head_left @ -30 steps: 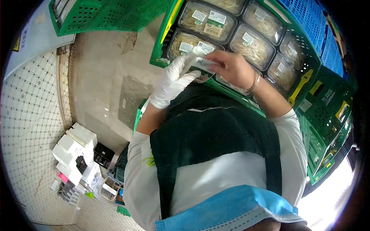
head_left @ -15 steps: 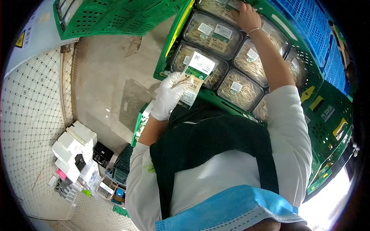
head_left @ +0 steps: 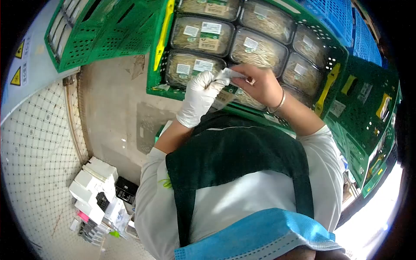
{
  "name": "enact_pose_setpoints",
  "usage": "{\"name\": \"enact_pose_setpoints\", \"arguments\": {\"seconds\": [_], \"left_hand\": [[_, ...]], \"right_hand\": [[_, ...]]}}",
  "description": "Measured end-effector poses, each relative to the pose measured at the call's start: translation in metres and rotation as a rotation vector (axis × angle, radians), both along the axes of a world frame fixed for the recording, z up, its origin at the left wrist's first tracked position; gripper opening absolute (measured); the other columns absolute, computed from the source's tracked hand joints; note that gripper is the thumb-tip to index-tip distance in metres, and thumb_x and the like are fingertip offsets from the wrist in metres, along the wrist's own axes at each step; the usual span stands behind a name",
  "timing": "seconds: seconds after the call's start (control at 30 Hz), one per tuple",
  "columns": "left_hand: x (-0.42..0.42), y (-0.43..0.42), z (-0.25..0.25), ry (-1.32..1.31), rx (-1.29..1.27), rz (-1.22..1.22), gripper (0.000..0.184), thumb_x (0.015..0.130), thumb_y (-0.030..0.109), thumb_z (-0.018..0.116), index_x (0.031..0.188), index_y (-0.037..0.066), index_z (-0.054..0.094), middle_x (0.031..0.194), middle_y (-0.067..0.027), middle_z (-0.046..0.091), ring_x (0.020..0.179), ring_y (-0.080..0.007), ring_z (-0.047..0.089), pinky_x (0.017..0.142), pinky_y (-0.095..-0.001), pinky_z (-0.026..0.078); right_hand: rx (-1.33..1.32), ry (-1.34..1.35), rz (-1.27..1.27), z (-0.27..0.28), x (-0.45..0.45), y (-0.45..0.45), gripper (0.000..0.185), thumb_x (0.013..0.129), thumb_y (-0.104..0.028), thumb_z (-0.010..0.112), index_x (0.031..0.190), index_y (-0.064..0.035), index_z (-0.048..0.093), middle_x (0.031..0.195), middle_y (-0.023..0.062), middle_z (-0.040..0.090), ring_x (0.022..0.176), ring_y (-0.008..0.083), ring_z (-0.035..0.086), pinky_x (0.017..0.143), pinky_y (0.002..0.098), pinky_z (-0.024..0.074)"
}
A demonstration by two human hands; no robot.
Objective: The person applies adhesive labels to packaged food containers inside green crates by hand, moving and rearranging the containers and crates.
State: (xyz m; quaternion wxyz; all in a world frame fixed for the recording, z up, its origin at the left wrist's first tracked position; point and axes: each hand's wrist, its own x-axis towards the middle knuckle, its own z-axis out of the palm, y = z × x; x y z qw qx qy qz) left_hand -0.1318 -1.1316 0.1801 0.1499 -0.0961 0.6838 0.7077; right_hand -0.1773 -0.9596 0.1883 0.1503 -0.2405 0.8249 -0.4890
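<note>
My left hand (head_left: 197, 99), in a white glove, is closed on printed labels (head_left: 228, 74). At the labels' far end the fingers of my bare right hand (head_left: 261, 86) pinch, close to the gloved fingertips. Both hands are above the near side of a green crate (head_left: 158, 82). Clear-lidded trays of bean sprouts (head_left: 259, 50) lie in rows inside it. Some lids carry a white sticker and a green-and-tan label, like the tray at the left (head_left: 203, 34); others show only the white sticker. My hands partly cover the nearest trays.
Another green crate (head_left: 110, 39) with packed trays stands at the upper left. Blue crates (head_left: 331, 21) are at the upper right, and stacked green crates (head_left: 362, 93) at the right. White boxes (head_left: 93, 177) and a black crate (head_left: 126, 190) sit on the floor at lower left.
My right hand has come back from the far trays to meet my left hand at the labels. The labels have turned from face-up to nearly edge-on. The view has shifted over the crate.
</note>
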Motion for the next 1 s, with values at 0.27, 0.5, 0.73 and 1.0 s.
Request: {"name": "enact_pose_setpoints", "arguments": {"seconds": [0.27, 0.5, 0.73, 1.0], "left_hand": [[0.003, 0.015, -0.017, -0.3, 0.12, -0.01, 0.013, 0.076, 0.003, 0.057, 0.088, -0.002, 0.057, 0.081, -0.005, 0.06, 0.069, -0.0069, 0.055, 0.06, -0.0188, 0.044], [0.016, 0.017, -0.014, -0.261, 0.171, 0.039, 0.019, 0.078, -0.001, 0.053, 0.096, 0.0, 0.055, 0.083, -0.002, 0.058, 0.069, -0.0036, 0.051, 0.06, -0.0173, 0.042], [0.011, 0.018, -0.011, -0.149, -0.085, -0.227, 0.027, 0.076, -0.002, 0.056, 0.102, 0.001, 0.051, 0.093, -0.0035, 0.057, 0.08, -0.0085, 0.053, 0.071, -0.0221, 0.044], [0.026, 0.037, -0.007, -0.024, -0.092, -0.096, 0.011, 0.073, 0.01, 0.064, 0.075, 0.003, 0.057, 0.07, -0.0007, 0.057, 0.063, -0.0041, 0.049, 0.056, -0.0199, 0.041]], "right_hand": [[0.505, 0.657, -0.283, -0.078, -0.149, 0.128, 0.041, 0.073, -0.027, 0.061, 0.111, -0.0131, 0.049, 0.094, 0.0098, 0.059, 0.085, 0.0223, 0.055, 0.072, 0.034, 0.0462], [0.832, 0.758, -0.421, -0.107, -0.123, 0.116, 0.055, 0.071, -0.035, 0.06, 0.112, -0.0037, 0.042, 0.102, 0.0163, 0.051, 0.091, 0.0311, 0.05, 0.075, 0.0384, 0.0433], [-0.037, 0.042, 0.055, -0.005, -0.012, 0.058, 0.028, 0.07, -0.014, 0.065, 0.094, -0.0026, 0.054, 0.076, 0.0108, 0.057, 0.068, 0.0219, 0.058, 0.062, 0.0301, 0.0468], [0.045, 0.289, -0.129, -0.016, -0.01, 0.073, 0.018, 0.072, -0.014, 0.061, 0.089, -0.0059, 0.058, 0.074, 0.0127, 0.06, 0.066, 0.0239, 0.06, 0.057, 0.0314, 0.0484]]}}
